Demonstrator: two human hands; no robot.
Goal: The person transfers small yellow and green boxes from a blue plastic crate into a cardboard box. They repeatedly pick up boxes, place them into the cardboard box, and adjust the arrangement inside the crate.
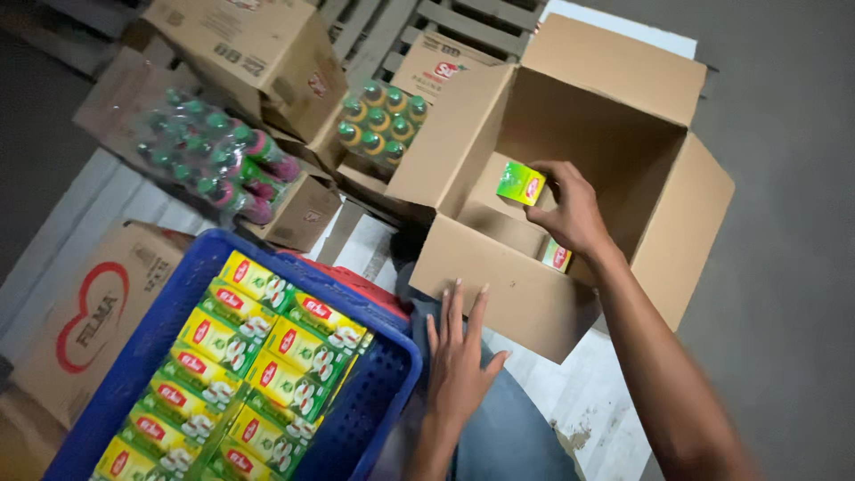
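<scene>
My right hand (570, 209) reaches into an open cardboard box (663, 227) and grips a small green-and-yellow packet (520, 183) at the box's inner left side. Another packet of the same kind (557, 256) lies lower inside the box, partly hidden by my wrist. My left hand (459, 356) is flat and spread, fingers apart, resting near the box's front wall and next to the blue plastic crate (378, 401). The crate holds several rows of green-and-yellow packets (240, 356).
A shrink-wrapped pack of green-capped bottles (214, 160) and a carton of yellow-green capped bottles (381, 120) sit at the back. Several closed cardboard boxes (249, 44) surround them; one with a red heart mark (85, 321) stands left. Grey floor (784, 107) lies right.
</scene>
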